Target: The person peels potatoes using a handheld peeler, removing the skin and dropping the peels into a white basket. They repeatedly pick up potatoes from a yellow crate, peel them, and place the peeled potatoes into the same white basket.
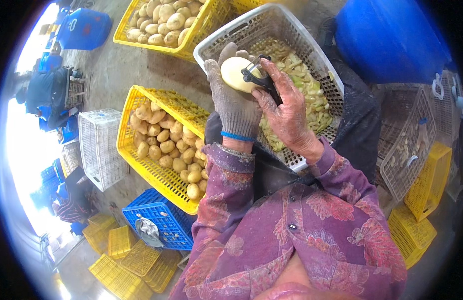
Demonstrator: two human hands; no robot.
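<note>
My left hand (233, 101), in a grey knitted glove with a blue cuff edge, holds a peeled potato (237, 73). My bare right hand (287, 112) grips a black-handled Y-shaped vegetable peeler (267, 82). Its metal blade lies against or just over the potato's right side; contact is hard to tell. Below both hands a white plastic crate (302, 26) leans between my legs, with a heap of peelings (310, 101) inside. To the left stands a yellow crate (160, 195) of unpeeled potatoes (167, 138).
Another yellow crate (186, 48) of potatoes stands at the top. A large blue barrel (388, 41) is at upper right. White crates (104, 146), a blue crate (160, 221) and yellow crates (119, 277) stand around on the floor. Other people (47, 90) are at far left.
</note>
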